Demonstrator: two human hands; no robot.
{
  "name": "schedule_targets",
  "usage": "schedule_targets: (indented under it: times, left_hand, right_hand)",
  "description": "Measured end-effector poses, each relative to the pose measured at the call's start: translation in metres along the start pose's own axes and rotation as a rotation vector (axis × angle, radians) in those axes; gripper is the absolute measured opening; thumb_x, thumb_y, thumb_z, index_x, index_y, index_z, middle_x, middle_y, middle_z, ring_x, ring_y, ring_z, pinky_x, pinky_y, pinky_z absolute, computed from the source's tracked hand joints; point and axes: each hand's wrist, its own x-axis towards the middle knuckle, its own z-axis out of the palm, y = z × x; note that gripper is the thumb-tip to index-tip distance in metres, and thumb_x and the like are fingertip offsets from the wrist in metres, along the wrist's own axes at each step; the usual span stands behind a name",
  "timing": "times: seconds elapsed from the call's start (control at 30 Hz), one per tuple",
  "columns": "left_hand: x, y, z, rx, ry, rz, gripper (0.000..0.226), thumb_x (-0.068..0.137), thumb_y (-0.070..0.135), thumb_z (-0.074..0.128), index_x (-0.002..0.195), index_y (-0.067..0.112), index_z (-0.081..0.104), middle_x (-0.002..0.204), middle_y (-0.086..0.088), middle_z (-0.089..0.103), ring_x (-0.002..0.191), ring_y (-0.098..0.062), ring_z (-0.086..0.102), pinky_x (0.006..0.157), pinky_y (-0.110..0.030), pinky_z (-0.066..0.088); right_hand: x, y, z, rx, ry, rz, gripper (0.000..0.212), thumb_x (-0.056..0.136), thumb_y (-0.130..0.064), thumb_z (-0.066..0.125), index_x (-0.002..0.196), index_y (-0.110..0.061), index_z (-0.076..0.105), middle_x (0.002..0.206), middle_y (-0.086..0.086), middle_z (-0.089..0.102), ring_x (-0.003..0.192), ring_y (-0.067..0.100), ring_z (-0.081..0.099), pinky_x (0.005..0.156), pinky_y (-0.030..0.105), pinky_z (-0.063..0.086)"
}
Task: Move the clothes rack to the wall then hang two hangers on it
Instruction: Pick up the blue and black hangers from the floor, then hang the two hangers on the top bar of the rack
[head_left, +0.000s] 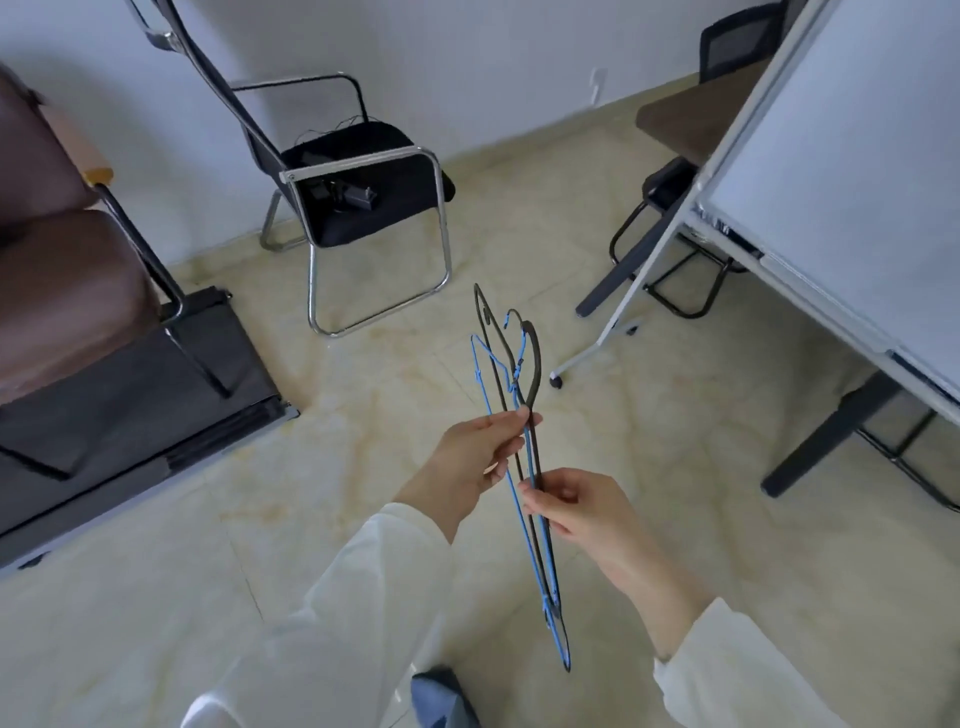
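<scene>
I hold two thin hangers together, edge-on, in front of me over the floor: a blue hanger (523, 519) and a black hanger (497, 358). Their hooks point away from me and their far ends hang down toward my feet. My left hand (470, 460) pinches the pair near the necks with its fingertips. My right hand (582, 506) grips the same bundle a little lower on the bars. Both arms wear white sleeves. At the left stands what may be the clothes rack (156, 270), a dark frame with a black base and brownish-pink cloth on it.
A black chair (363, 208) with chrome legs stands by the white wall ahead. A whiteboard on a wheeled stand (810, 208) fills the right side, with a dark table and chair legs behind it. Beige tiled floor (363, 441) lies between them.
</scene>
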Motion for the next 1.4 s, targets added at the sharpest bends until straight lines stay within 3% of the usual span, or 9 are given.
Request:
schedule_targets:
  times: [0.13, 0.37, 0.53, 0.67, 0.8, 0.93, 1.03, 1.17, 1.4]
  left_hand:
    - [-0.017, -0.015, 0.055, 0.095, -0.073, 0.009, 0.011, 0.081, 0.034, 0.065, 0.078, 0.024, 0.066, 0.1, 0.011, 0.07, 0.072, -0.001, 0.051, 0.067, -0.017, 0.038]
    - [-0.047, -0.061, 0.156, 0.34, -0.193, -0.049, 0.017, 0.079, 0.039, 0.066, 0.084, 0.024, 0.072, 0.073, 0.012, 0.058, 0.071, 0.0, 0.052, 0.064, -0.016, 0.039]
    - [-0.072, -0.104, 0.235, 0.457, -0.279, -0.046, 0.014, 0.08, 0.037, 0.066, 0.079, 0.024, 0.071, 0.078, 0.013, 0.062, 0.07, 0.0, 0.052, 0.062, -0.015, 0.038]
    - [-0.095, -0.143, 0.304, 0.538, -0.382, -0.023, 0.015, 0.08, 0.035, 0.066, 0.084, 0.02, 0.069, 0.051, 0.015, 0.057, 0.05, 0.001, 0.048, 0.053, -0.012, 0.034]
    - [-0.118, -0.183, 0.371, 0.583, -0.506, -0.023, 0.019, 0.083, 0.029, 0.064, 0.097, 0.016, 0.064, 0.039, 0.018, 0.056, 0.057, 0.0, 0.045, 0.053, -0.013, 0.033]
    - [-0.141, -0.221, 0.428, 0.652, -0.618, -0.033, 0.013, 0.083, 0.029, 0.063, 0.09, 0.019, 0.066, 0.041, 0.021, 0.057, 0.062, 0.001, 0.046, 0.054, -0.012, 0.033]
    - [-0.158, -0.248, 0.471, 0.735, -0.712, -0.048, 0.01, 0.084, 0.032, 0.063, 0.077, 0.024, 0.065, 0.062, 0.02, 0.06, 0.066, 0.001, 0.047, 0.059, -0.013, 0.034]
    - [-0.175, -0.276, 0.52, 0.802, -0.824, -0.094, 0.007, 0.084, 0.031, 0.062, 0.08, 0.025, 0.065, 0.079, 0.016, 0.063, 0.07, 0.001, 0.049, 0.062, -0.014, 0.035]
    - [-0.188, -0.314, 0.6, 0.896, -1.018, -0.181, 0.01, 0.082, 0.029, 0.065, 0.073, 0.025, 0.068, 0.078, 0.016, 0.065, 0.066, 0.001, 0.049, 0.059, -0.014, 0.035]
  right_hand:
    - [-0.031, 0.017, -0.045, 0.046, 0.092, -0.003, 0.011, 0.08, -0.014, 0.066, 0.077, -0.004, 0.069, 0.061, 0.003, 0.061, 0.036, 0.003, 0.036, 0.041, 0.011, 0.031]
    - [-0.103, 0.059, -0.13, 0.103, 0.215, 0.019, 0.017, 0.081, -0.017, 0.065, 0.084, -0.001, 0.069, 0.06, -0.001, 0.061, 0.037, 0.003, 0.037, 0.041, 0.011, 0.031]
    - [-0.159, 0.096, -0.19, 0.212, 0.31, 0.033, 0.015, 0.081, -0.014, 0.065, 0.089, -0.002, 0.069, 0.065, 0.003, 0.062, 0.036, 0.003, 0.037, 0.041, 0.012, 0.031]
    - [-0.209, 0.128, -0.238, 0.336, 0.414, 0.047, 0.009, 0.081, -0.011, 0.065, 0.087, -0.005, 0.068, 0.064, 0.003, 0.061, 0.035, 0.002, 0.039, 0.039, 0.011, 0.031]
    - [-0.26, 0.156, -0.281, 0.435, 0.549, 0.047, 0.011, 0.081, -0.006, 0.063, 0.09, -0.001, 0.068, 0.053, -0.003, 0.057, 0.034, 0.002, 0.038, 0.038, 0.01, 0.03]
    - [-0.306, 0.184, -0.316, 0.472, 0.702, 0.046, 0.009, 0.081, -0.009, 0.064, 0.088, -0.006, 0.069, 0.058, -0.001, 0.06, 0.037, 0.003, 0.038, 0.039, 0.012, 0.03]
    - [-0.337, 0.202, -0.339, 0.516, 0.832, 0.049, 0.012, 0.081, -0.012, 0.065, 0.09, -0.007, 0.069, 0.058, -0.004, 0.062, 0.038, 0.003, 0.038, 0.041, 0.012, 0.031]
    - [-0.369, 0.217, -0.363, 0.588, 0.985, 0.059, 0.007, 0.081, -0.012, 0.064, 0.086, -0.01, 0.068, 0.06, -0.004, 0.063, 0.038, 0.002, 0.039, 0.041, 0.012, 0.032]
    - [-0.402, 0.231, -0.41, 0.702, 1.246, 0.118, 0.008, 0.082, -0.015, 0.063, 0.087, -0.01, 0.067, 0.059, -0.006, 0.066, 0.039, 0.001, 0.04, 0.046, 0.014, 0.033]
